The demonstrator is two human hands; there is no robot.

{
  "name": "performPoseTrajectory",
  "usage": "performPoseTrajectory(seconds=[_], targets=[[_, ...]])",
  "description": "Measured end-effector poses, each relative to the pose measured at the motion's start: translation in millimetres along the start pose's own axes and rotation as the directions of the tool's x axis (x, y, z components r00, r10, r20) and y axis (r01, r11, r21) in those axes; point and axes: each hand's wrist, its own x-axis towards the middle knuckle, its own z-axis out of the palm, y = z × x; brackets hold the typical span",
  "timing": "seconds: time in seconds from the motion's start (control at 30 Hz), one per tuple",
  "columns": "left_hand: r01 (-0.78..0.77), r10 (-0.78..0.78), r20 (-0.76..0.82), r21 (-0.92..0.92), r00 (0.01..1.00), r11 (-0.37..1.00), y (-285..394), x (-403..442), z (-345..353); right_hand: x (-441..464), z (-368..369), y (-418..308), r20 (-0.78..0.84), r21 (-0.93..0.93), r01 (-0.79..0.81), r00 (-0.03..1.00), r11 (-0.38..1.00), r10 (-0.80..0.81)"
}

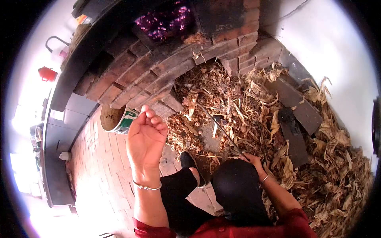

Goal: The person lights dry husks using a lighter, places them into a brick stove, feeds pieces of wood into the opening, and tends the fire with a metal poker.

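My left hand (147, 137) is raised palm up, its fingers loosely bent and nothing visible in the palm. Behind its fingertips stands a white and green bucket (127, 119) on the brick floor. My right hand (254, 163) is low beside my right knee, its fingers wrapped round the near end of a long thin dark rod (222, 131). The rod slants up and left over a heap of dry husks and shells (234, 97), and its far end lies among the debris. My knee partly hides the area by the right hand.
A brick stove (139, 75) with glowing embers (166, 20) in its opening is ahead. Dark boards (295, 104) lie on corn husks (329, 178) at right, beside a white wall (329, 39). A red cup (47, 73) is at upper left.
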Motion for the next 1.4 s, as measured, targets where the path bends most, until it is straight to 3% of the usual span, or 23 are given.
performPoseTrajectory(seconds=[0.1,0.2,0.3,0.37,0.4,0.5,0.6,0.67,0.7,0.8,0.83,0.93,1.03,1.17,1.27,1.3,1.33,1.4], targets=[[0.009,-0.009,-0.003,-0.003,1.0,1.0,-2,4,1,7,7,19,0.002,0.069,0.022,1.0,0.997,-0.022],[0.009,-0.009,0.001,-0.032,1.0,0.999,1,9,1,8,6,51,0.004,0.266,-0.016,1.0,0.964,0.016],[0.013,-0.012,0.028,-0.041,1.0,0.999,1,11,-1,3,-4,59,-0.019,0.24,0.039,0.999,0.97,-0.035],[0.018,-0.018,0.003,-0.046,1.0,0.999,3,10,-1,-10,-15,40,-0.039,-0.012,0.153,0.987,0.988,-0.153],[0.013,-0.013,0.016,-0.041,1.0,0.999,3,9,-5,-17,-19,38,-0.047,-0.01,0.165,0.985,0.986,-0.165],[0.003,-0.004,-0.019,-0.044,1.0,0.999,7,8,-4,-26,-29,21,-0.08,0.016,0.161,0.984,0.987,-0.159],[-0.011,0.01,-0.005,-0.036,1.0,0.999,7,9,-6,-55,-49,-16,-0.032,0.144,0.057,0.998,0.988,-0.053],[0.004,-0.005,-0.021,-0.045,1.0,0.999,7,7,-4,-73,-62,-38,-0.017,0.095,-0.156,0.987,0.983,0.159],[0.004,-0.005,-0.02,-0.044,1.0,0.999,7,7,-4,-77,-67,-17,-0.013,0.043,-0.119,0.993,0.992,0.119],[0.011,-0.011,0.003,-0.052,1.0,0.999,6,8,-4,-104,-86,-52,-0.053,0.015,-0.12,0.991,0.993,0.12],[0.02,-0.018,0.02,-0.065,1.0,0.998,6,8,-4,-113,-89,-43,-0.124,-0.05,0.019,0.992,0.999,-0.025],[0.02,-0.02,0.001,-0.056,1.0,0.998,4,8,0,-139,-111,-60,-0.093,-0.112,-0.02,0.996,0.994,0.01],[0.021,-0.02,0.031,-0.028,0.999,0.999,2,9,0,-164,-127,-84,-0.075,0.008,-0.118,0.99,0.993,0.118],[0.03,-0.03,-0.004,-0.018,1.0,0.999,-2,11,1,-188,-139,-84,-0.145,0.11,-0.095,0.983,0.989,0.11],[0.048,-0.048,0.035,-0.022,0.998,0.999,-4,13,0,-195,-154,-122,-0.088,0.135,-0.159,0.981,0.978,0.172],[0.061,-0.06,0.041,-0.037,0.997,0.997,-5,12,1,-195,-155,-132,-0.127,0.052,-0.066,0.989,0.996,0.072],[0.075,-0.072,0.046,-0.052,0.996,0.996,-6,13,2,-196,-158,-145,-0.128,0.057,-0.069,0.989,0.996,0.076],[0.081,-0.079,0.049,-0.047,0.996,0.996,-7,13,2,-197,-162,-166,-0.117,0.084,-0.137,0.982,0.987,0.146]])
